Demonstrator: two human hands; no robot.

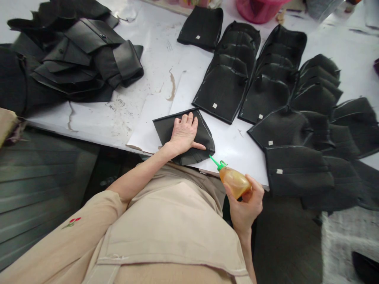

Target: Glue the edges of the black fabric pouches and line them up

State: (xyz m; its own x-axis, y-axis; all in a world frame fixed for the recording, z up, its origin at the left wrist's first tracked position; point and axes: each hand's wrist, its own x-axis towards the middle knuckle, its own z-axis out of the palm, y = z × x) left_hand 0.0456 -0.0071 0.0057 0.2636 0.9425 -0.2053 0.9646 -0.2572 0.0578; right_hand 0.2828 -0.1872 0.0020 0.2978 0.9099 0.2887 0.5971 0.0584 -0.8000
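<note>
The left forearm (142, 173) reaches diagonally forward in front of the body. The left hand (184, 136) lies palm down, fingers close together and pointing ahead, thumb stretched out rightward. The right hand (245, 203) is raised, fingers and thumb curled in a grip, above an upright wrist (243, 232).

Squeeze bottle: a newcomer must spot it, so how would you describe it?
At the near edge of the white table, find the person's right hand. It holds the amber squeeze bottle. Unlike the black pieces nearby, this has a pointed green nozzle.
</note>
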